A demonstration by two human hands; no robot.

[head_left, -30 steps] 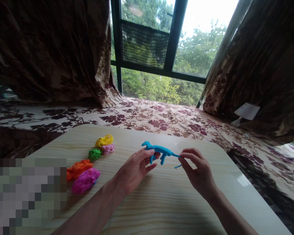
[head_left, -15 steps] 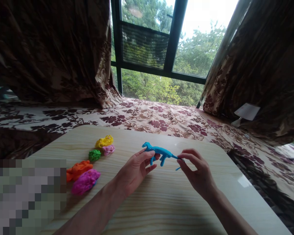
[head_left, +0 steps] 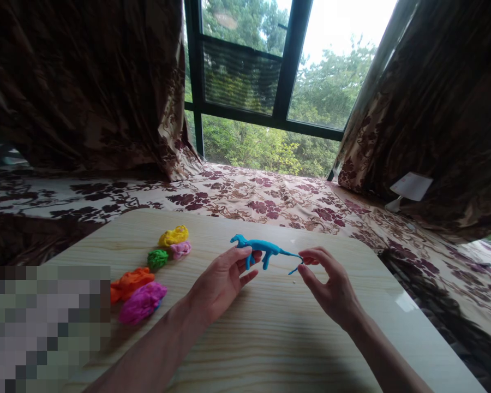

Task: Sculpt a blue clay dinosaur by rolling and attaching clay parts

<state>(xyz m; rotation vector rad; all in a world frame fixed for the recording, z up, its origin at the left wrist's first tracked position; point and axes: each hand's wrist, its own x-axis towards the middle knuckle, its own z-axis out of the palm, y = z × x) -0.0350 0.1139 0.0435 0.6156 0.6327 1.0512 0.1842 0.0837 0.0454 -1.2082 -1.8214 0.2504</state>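
A blue modelling clay animal (head_left: pixel 262 246) with a head, short legs and a long thin tail is held up over the table. My left hand (head_left: pixel 223 275) is closed round its front part, thumb on the near side of the body and fingers behind it. At the tail, my right hand (head_left: pixel 325 275) has the thin blue strand between thumb and fingertips. Past those fingertips the tail end bends back and hangs down to the left.
On the left of the pale wooden table (head_left: pixel 237 349) lie clay lumps: yellow (head_left: pixel 174 236), light pink (head_left: pixel 181 250), green (head_left: pixel 157 258), orange (head_left: pixel 131 285) and magenta (head_left: pixel 141 304). Beyond are flowered cloth (head_left: pixel 265 199), curtains, a window and a small white lamp (head_left: pixel 411 186).
The clay animal and my left hand have shifted slightly left. My right thumb and fingers have loosened a little, and more of the bent tail end shows.
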